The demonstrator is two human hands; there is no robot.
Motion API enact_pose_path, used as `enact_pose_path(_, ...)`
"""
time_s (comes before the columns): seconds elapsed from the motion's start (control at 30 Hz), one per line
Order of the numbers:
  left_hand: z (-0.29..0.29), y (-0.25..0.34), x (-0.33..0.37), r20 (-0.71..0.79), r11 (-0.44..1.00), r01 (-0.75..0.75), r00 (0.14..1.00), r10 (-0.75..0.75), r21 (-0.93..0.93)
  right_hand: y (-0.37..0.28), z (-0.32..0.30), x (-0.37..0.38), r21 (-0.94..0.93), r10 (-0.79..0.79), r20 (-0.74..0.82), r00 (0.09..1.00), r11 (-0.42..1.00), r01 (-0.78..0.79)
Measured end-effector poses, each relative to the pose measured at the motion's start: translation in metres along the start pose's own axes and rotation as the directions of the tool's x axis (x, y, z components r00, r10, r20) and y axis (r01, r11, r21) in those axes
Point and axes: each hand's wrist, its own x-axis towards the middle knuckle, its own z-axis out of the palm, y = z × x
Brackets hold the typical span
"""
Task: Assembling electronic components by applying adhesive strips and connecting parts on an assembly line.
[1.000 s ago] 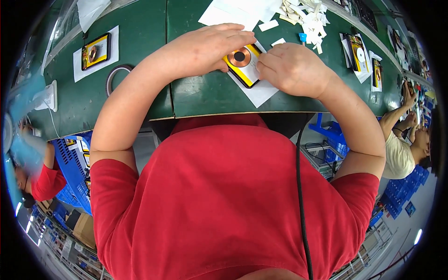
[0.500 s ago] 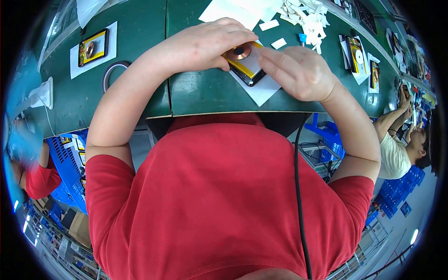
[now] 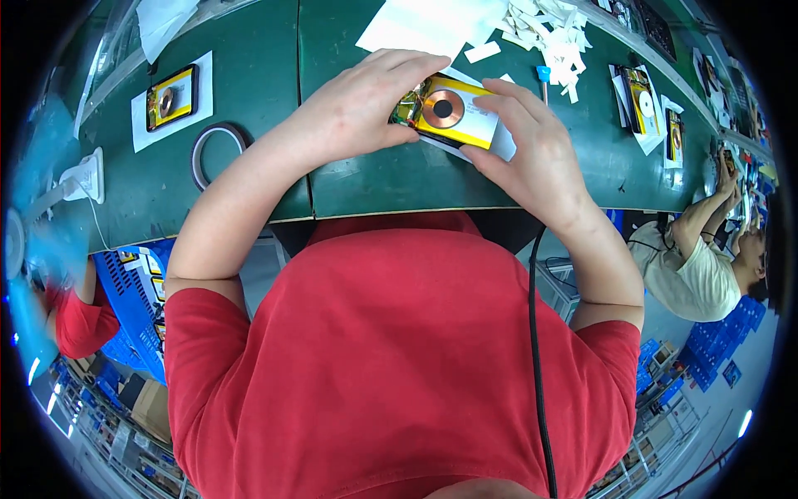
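Between my hands is an opened electronic device with a yellow-edged silver battery [image 3: 480, 125], a round copper coil [image 3: 443, 109] and a green circuit board [image 3: 406, 110] with wires at its left end. My left hand [image 3: 353, 104] grips that left end, thumb on the near side and fingers on the far side. My right hand [image 3: 540, 154] holds the battery's right part, its thumb at the near edge and fingertips at the far side. White paper [image 3: 504, 143] shows under the device. The case's underside is hidden.
Left on the green table [image 3: 258, 175] are a similar device [image 3: 171, 98] on paper and a tape roll [image 3: 218, 150]. White strips [image 3: 544, 33] and a blue-capped tool [image 3: 543, 73] lie beyond my right hand. More devices [image 3: 638, 101] lie right, near a co-worker [image 3: 702, 274].
My right hand has shifted from lying over the device to gripping its edges. The device has turned, and its circuit board and more of the battery now show. The head view has shifted slightly.
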Motion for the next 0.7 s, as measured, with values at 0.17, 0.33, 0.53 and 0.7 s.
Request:
enact_pose_path(0.17, 0.002, -0.001, -0.002, -0.011, 1.0, 0.02, 1.0, -0.02, -0.021, 0.006, 0.0, 0.007, -0.101, -0.033, -0.006, 0.999, 0.994, 0.032)
enact_pose_path(0.33, 0.003, -0.003, -0.002, -0.025, 0.999, 0.037, 0.999, -0.038, -0.034, 0.029, 0.008, 0.001, 0.052, -0.11, -0.103, 0.989, 0.992, 0.115)
enact_pose_path(0.53, 0.004, -0.004, 0.0, -0.038, 0.999, 0.004, 0.999, -0.006, -0.04, 0.034, 0.024, -0.005, 0.084, -0.125, -0.162, 0.979, 0.987, 0.14)
enact_pose_path(0.7, 0.005, -0.004, -0.001, -0.042, 0.999, 0.011, 0.999, -0.012, -0.04, 0.03, 0.025, -0.005, 0.063, -0.118, -0.138, 0.983, 0.99, 0.128)
